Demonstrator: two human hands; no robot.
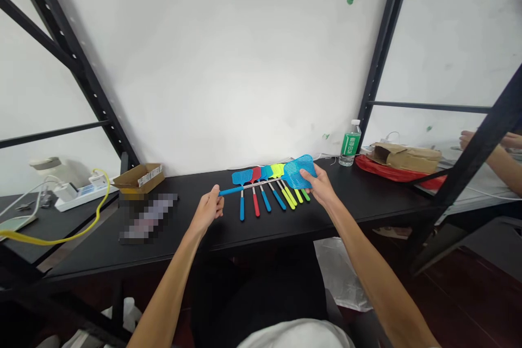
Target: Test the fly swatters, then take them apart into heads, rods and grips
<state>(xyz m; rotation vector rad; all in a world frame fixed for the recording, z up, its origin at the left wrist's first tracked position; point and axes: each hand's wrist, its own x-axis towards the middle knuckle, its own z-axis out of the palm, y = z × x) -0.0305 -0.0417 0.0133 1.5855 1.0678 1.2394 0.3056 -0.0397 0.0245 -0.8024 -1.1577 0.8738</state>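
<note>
Held sideways above the black table is a blue fly swatter (299,173) with a metal shaft. My left hand (209,207) is closed around the end of its blue handle. At the other end, my right hand (320,184) grips the mesh head, thumb on top. Beneath it several more swatters lie in a row, handles toward me: a blue swatter (242,209) at the left, a red swatter (256,205) beside it, then blue, yellow-green and green ones. The held swatter covers some of their heads.
A cardboard box (141,178) and a blurred-out flat item (149,220) lie at the left, near a white power strip (84,196) and yellow cable (95,220). A water bottle (350,143) stands at the back right. Beyond the right frame are a paper package (408,157) and another person's arm (501,166).
</note>
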